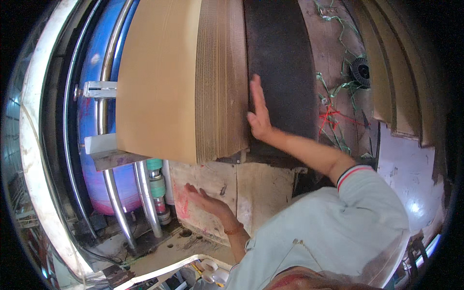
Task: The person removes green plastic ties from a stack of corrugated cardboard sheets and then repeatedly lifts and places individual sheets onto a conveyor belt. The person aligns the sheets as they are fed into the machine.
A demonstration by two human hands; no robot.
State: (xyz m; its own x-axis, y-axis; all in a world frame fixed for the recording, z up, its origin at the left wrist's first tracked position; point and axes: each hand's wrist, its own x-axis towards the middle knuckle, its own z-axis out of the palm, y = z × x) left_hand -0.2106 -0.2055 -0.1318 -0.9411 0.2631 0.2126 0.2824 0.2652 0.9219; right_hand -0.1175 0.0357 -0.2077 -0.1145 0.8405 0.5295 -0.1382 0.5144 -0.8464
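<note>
Flat R hand (pixel 259 113) against cardboard stack (pixel 193 77)

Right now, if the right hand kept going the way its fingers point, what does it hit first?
Nothing obvious: the right hand lies flat against the side of the cardboard stack, fingers pointing along the stack edge and the dark mat. It would probably just slide along them; depth is unclear.

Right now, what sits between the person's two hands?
In the head view, the right hand presses flat on the cardboard stack's side. The left hand is lower, by the worn wooden board; the stack's corner lies between them.
</note>
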